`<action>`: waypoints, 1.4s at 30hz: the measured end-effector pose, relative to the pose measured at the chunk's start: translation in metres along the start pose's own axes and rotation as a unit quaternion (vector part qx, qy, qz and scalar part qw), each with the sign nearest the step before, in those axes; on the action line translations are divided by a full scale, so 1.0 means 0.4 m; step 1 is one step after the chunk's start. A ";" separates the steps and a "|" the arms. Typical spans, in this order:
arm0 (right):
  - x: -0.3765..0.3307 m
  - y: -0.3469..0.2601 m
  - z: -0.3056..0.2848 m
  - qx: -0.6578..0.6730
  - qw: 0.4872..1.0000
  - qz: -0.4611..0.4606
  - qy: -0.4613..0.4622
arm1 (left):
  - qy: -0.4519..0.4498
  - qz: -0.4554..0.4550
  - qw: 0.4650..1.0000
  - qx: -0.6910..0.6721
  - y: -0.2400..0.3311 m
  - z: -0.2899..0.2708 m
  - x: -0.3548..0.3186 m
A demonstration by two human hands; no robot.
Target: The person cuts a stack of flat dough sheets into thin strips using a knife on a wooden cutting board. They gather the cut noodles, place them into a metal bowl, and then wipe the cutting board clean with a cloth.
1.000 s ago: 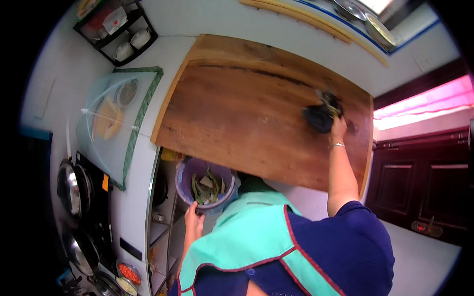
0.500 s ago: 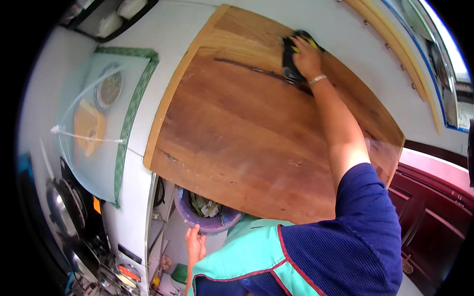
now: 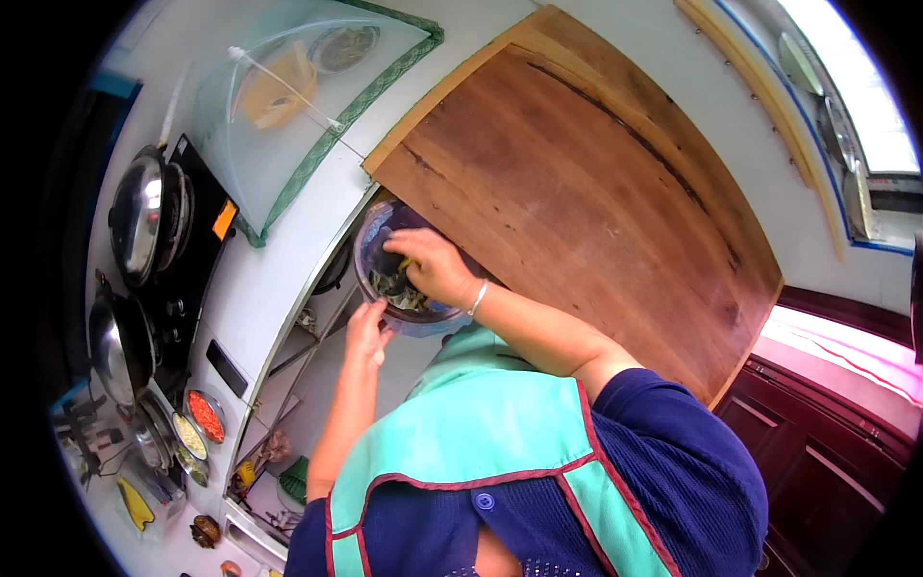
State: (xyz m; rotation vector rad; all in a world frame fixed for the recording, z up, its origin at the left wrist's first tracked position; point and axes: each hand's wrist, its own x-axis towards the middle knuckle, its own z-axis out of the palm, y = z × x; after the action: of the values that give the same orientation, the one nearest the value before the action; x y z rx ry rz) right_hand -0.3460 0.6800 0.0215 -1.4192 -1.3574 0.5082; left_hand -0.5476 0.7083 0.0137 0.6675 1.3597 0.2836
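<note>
Kitchen w/ white surface [image 3: 288, 279] and big wooden board [image 3: 586, 192]. Purple bowl [image 3: 370, 240] sits just below board's near edge. Right hand [image 3: 433, 264] is inside it, fingers curled on green scraps [image 3: 396, 287]; left hand [image 3: 365, 332] grips near rim from below.

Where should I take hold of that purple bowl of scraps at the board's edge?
Take the purple bowl by its rim, probably from below on the near side, where the left hand already touches it. The right hand fills the opening and the wooden board borders its far side.
</note>
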 end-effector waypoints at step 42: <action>0.104 0.144 0.172 -0.018 0.979 -0.059 -0.194 | 0.031 -0.027 0.996 -0.079 -0.002 -0.134 0.092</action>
State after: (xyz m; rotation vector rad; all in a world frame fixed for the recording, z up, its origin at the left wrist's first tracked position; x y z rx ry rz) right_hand -0.3680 0.7559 -0.0382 -1.3016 -1.7576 0.7097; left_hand -0.5915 0.7428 -0.0200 0.4920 1.3952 0.3667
